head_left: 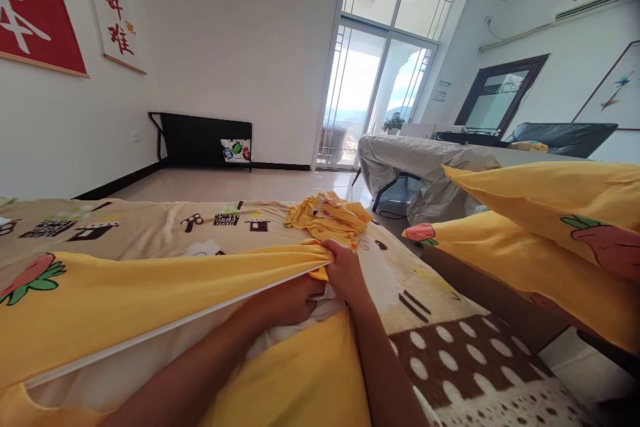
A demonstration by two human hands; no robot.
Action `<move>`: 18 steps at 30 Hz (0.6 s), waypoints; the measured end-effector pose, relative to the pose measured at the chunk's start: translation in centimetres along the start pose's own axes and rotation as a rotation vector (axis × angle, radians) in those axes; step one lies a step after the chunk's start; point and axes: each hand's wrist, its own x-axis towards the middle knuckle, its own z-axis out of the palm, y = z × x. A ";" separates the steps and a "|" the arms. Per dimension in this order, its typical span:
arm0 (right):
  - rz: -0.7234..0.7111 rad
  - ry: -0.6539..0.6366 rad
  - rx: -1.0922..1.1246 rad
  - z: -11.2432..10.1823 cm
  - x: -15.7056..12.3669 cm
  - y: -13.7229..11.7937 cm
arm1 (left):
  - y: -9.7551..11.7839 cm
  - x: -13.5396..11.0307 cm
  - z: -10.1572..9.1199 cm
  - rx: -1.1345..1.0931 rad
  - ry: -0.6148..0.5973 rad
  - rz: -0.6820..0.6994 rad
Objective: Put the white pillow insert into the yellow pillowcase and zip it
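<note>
A yellow pillowcase (125,293) with a strawberry print lies across the bed in front of me, its zip edge open along a white line. My left hand (285,300) is pushed into that opening, on the white pillow (150,360) inside, fingers hidden. My right hand (345,267) pinches the bunched yellow corner of the pillowcase at the end of the opening.
A crumpled yellow cloth (327,213) lies just beyond my hands on the patterned bedsheet (450,347). Two yellow strawberry pillows (550,213) are stacked at the right. Further off stand a covered table (425,160), a black rack (200,140) and glass balcony doors (375,87).
</note>
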 end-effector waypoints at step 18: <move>-0.010 0.110 0.050 0.2 -0.3 0.3 | 1.1 -0.2 0.0 -0.230 0.113 0.115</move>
